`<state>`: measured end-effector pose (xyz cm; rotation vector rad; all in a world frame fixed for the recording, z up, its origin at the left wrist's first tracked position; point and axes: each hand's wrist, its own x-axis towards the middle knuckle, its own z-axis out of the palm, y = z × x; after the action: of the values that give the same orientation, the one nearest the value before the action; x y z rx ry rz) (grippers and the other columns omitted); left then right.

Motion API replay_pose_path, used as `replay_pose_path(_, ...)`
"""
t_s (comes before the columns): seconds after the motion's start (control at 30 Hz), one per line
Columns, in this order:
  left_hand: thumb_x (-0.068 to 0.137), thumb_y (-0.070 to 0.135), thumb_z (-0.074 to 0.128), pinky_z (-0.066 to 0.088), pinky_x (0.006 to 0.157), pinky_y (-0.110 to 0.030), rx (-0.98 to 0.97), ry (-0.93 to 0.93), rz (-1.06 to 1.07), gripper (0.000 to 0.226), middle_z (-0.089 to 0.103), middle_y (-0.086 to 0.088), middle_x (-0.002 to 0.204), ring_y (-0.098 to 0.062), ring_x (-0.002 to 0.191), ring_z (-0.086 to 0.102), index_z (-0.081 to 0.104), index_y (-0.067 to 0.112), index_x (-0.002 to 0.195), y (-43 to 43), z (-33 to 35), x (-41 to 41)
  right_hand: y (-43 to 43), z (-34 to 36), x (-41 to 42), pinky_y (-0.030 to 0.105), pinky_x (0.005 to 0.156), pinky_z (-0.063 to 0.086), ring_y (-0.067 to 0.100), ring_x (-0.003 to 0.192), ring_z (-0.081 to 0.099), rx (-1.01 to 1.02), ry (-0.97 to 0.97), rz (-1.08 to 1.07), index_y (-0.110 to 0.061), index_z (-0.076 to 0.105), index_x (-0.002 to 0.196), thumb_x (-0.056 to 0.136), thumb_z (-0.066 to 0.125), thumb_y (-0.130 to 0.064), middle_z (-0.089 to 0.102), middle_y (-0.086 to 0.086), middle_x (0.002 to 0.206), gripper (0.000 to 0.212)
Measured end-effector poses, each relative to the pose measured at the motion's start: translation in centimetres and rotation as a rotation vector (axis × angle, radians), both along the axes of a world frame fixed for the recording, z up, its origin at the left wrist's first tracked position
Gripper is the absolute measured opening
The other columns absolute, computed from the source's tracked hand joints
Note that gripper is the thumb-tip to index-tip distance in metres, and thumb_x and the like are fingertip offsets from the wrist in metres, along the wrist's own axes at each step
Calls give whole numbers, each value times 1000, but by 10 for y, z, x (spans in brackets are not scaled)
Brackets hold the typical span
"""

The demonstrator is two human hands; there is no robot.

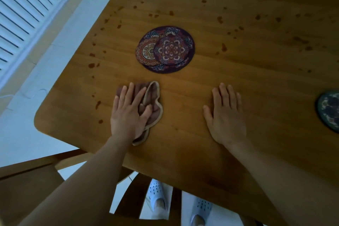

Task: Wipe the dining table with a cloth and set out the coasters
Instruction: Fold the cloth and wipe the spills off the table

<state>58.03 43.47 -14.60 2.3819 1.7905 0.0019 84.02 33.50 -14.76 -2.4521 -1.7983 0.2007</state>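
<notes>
Left hand [128, 113] presses flat, fingers spread, on the crumpled brown beige-edged cloth [154, 108] to wipe the dark-spotted wooden table [238, 64]; right hand [225, 113] rests open and empty, apparently bracing.

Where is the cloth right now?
The cloth lies flat under the left hand near the table's near-left corner, just below the stacked coasters.

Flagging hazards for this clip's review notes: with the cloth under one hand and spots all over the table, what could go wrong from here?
1. The coaster pile sits among the reddish spots; wiping toward it could smear liquid onto the coasters or leave a patch under them unwiped.
2. The cloth is bunched under the flat left hand, so it may streak rather than lift.
3. The teal coaster lies near the right hand and could get nudged.
</notes>
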Motion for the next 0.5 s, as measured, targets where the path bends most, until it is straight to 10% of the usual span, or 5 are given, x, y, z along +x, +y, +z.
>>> replay_pose_path(0.33, 97, 60, 22, -3, 122, -44, -97, 14, 172, 66, -5, -2, 165, -21, 151, -10, 6, 36, 156, 20, 8, 36, 1, 1, -4, 47, 122, 7, 29, 150, 10, -14, -48, -25, -9, 26, 152, 98, 14, -50, 20, 14, 161, 70)
replay_pose_path(0.5, 95, 59, 28, 5, 121, -47, 18, -22, -84, 63, 12, -10, 164, -31, 151, 5, 25, 35, 153, -30, 4, 41, 3, 3, -10, 48, 121, 10, 30, 149, 13, -35, -69, -54, -10, 27, 152, 97, 13, -49, 22, 14, 160, 69)
